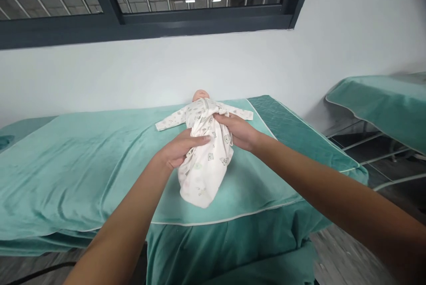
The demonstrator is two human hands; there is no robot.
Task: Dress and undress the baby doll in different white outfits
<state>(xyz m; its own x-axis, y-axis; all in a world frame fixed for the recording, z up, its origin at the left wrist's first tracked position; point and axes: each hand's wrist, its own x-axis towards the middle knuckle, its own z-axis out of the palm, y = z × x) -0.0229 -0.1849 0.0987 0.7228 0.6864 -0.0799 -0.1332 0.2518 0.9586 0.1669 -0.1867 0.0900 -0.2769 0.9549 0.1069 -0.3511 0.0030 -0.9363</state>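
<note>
While the doll (201,94) lies on the bed (133,160), the left hand (181,146) and right hand (240,130) each pinch its white gown (208,160) above the bed, apparently to hold the loose cloth gathered.

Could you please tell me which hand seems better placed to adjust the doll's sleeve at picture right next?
Probably the right hand: it grips the printed gown nearer that sleeve, while the left hand holds the opposite side, lower down.
</note>
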